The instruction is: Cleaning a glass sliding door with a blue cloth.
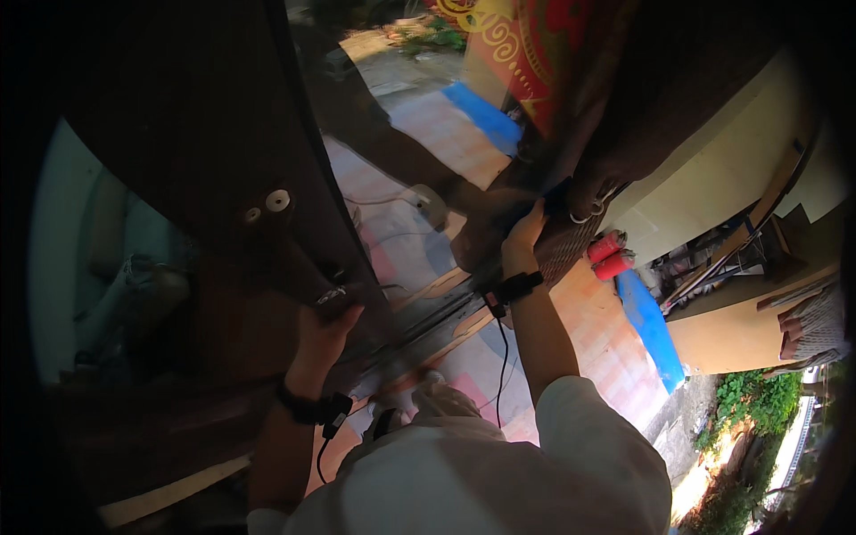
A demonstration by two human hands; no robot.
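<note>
My left hand is closed around a dark object with pale marks, beside a dark door panel; shadow hides what the object is. Two round metal lock fittings sit on that panel above the hand. My right hand grips a dark blue cloth-like item against a glossy dark panel. In the gloss I see the reflection of an arm and of the floor. A metal ring hangs just right of the right hand. Both wrists wear black bands with cables.
A door sill crosses the floor ahead of my feet. Two red cylinders and a blue sheet lie on the tiled floor at right. Stacked boards and clutter lean beyond. Greenery shows outside.
</note>
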